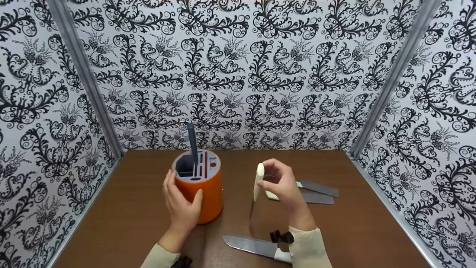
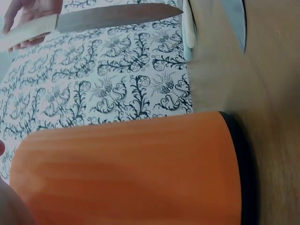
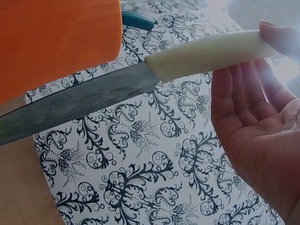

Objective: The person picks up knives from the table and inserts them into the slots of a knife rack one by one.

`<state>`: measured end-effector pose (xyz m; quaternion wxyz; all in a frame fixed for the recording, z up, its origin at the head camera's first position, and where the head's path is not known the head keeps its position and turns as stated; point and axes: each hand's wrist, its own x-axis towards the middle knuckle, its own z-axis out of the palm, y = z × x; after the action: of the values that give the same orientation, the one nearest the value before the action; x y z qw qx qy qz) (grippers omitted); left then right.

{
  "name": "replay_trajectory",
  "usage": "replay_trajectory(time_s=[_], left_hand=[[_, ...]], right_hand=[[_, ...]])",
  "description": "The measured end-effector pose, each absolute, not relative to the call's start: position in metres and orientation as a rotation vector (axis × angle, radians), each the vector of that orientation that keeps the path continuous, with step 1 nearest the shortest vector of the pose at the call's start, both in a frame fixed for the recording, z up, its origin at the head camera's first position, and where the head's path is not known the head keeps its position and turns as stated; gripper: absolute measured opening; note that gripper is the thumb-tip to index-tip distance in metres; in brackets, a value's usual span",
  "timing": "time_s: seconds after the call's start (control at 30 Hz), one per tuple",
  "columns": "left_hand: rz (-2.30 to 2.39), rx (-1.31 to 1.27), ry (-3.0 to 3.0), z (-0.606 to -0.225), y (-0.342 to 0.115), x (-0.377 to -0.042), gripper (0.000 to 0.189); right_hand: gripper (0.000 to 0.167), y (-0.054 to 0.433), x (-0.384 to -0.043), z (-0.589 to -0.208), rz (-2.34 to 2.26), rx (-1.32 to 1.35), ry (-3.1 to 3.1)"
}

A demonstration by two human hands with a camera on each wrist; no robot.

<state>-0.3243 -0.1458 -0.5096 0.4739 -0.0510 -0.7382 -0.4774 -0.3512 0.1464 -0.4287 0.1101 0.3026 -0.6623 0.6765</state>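
Cream-handled knife [image 1: 257, 188]: one, held clear of the knife block, to its right; handle uppermost, blade pointing down, nearly upright. Whether the tip touches the bench cannot be told.

Right hand [image 1: 284, 182]: grasping; thumb on one side of the handle and fingers on the other, near its upper end, in a light pinch. The palm is away from the handle, as the right wrist view shows.

Knife block [image 1: 210, 197]: one, orange, round, upright. Grey top with slots and a large dark opening. A dark teal handle [image 1: 191, 136] rises from the top, tilted slightly.

Left hand [image 1: 182, 206]: partly open, wrapped about the near left side of the block; thumb on the front, fingers along the left edge near the rim.

White-handled knife [image 1: 253, 246]: one, broad blade, lying flat in front, point to the left; handle partly covered by the right sleeve [image 1: 310, 247].

Two further knives: lying beyond the right hand, blades [image 1: 319, 188] [image 1: 318, 197] pointing right, pale handles partly hidden.

Bench [image 1: 130, 208]: brown, beneath all.

Walls [image 1: 223, 74]: white, black scroll pattern, grey corner posts [image 1: 85, 74].
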Motion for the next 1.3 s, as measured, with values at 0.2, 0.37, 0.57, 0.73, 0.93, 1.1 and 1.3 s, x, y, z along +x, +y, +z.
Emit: replay_trajectory(time_s=[0.2, 0.37, 0.57, 0.73, 0.93, 1.1, 1.3], left_hand=[[-1.075, -0.2, -1.754, -0.507, -0.138, -0.319, 0.081], [-0.947, -0.301, -1.627, -0.504, -0.133, -0.319, 0.073], [-0.801, -0.43, -1.522, -0.499, -0.125, -0.316, 0.061], [-0.857, -0.527, -1.543, -0.498, -0.12, -0.312, 0.058], [-0.931, -0.584, -1.642, -0.501, -0.119, -0.307, 0.056], [-1.016, -0.614, -1.775, -0.499, -0.116, -0.3, 0.057], [-1.113, -0.636, -1.919, -0.499, -0.115, -0.295, 0.058]], right_hand=[[0.036, 0.141, -0.347, -0.427, 2.021, 0.879, -1.973], [0.035, 0.137, -0.344, -0.426, 2.023, 0.873, -2.003], [0.034, 0.134, -0.342, -0.426, 1.998, 0.937, -1.989], [0.035, 0.128, -0.338, -0.424, 1.991, 0.995, -1.988], [0.034, 0.121, -0.333, -0.423, 1.988, 1.054, -1.986], [0.033, 0.115, -0.328, -0.422, 1.974, 1.114, -1.982], [0.033, 0.107, -0.323, -0.423, 1.934, 1.066, -2.077]])
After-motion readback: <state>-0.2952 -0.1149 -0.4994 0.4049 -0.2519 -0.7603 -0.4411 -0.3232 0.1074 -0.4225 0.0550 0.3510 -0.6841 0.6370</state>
